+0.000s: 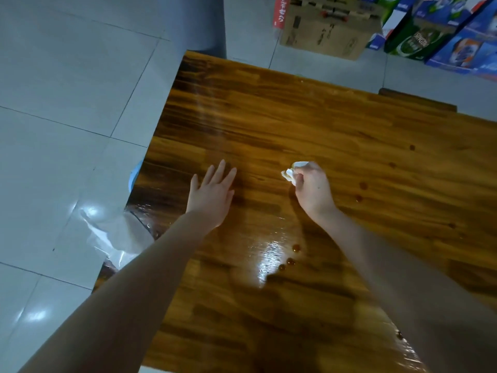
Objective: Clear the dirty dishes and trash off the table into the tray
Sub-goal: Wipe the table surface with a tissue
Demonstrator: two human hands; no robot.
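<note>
My right hand (pixel 312 188) grips a crumpled white tissue (pixel 291 171) and holds it down against the glossy wooden table (pixel 295 119). My left hand (pixel 213 188) lies flat on the tabletop with straight fingers, holding nothing, about a hand's width left of the tissue. Brown liquid drops (pixel 290 261) sit on the wood near my right forearm, and more drops (pixel 361 189) lie to the right of my right hand. No dishes and no tray are in view.
A bin with a clear plastic liner (pixel 118 235) stands on the tiled floor against the table's left edge. Cardboard and coloured boxes (pixel 376 25) are stacked at the far right. A grey pillar (pixel 196 22) rises beyond the far left corner.
</note>
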